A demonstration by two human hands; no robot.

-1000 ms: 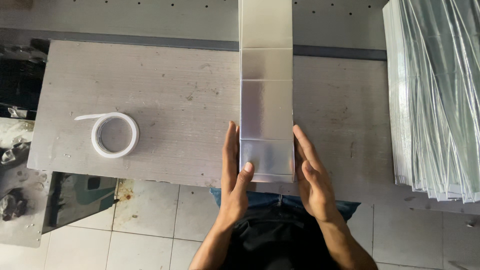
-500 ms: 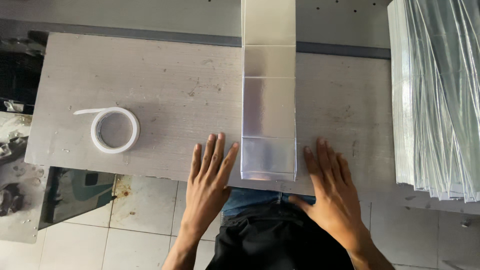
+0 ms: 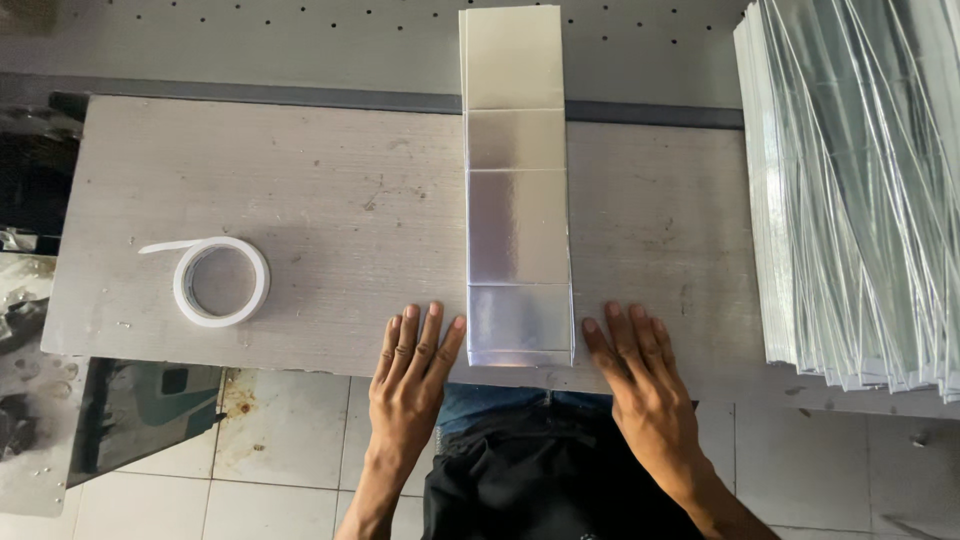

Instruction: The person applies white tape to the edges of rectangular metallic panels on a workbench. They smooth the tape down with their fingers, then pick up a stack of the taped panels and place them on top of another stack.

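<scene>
Both hands have let go: left hand [image 3: 412, 372] and right hand [image 3: 640, 380] lie flat on the tabletop [image 3: 330, 200], grip empty. Unheld, the strip [image 3: 518, 200] could slide askew.

Soft, even daylight fills the scene, bright enough that the grey worktop [image 3: 300, 200] shows its grain and scuffs crisply, with only faint shadows under the tape roll [image 3: 221, 281] and beside the long foil-faced strip [image 3: 518, 190]. The strip throws a washed, milky glare, strongest on its far panels, and the stack of shiny sheets [image 3: 860, 190] at the right glints in streaks. Focus is sharp throughout, though the frame edges bow slightly and the lower left corner falls dim.
</scene>
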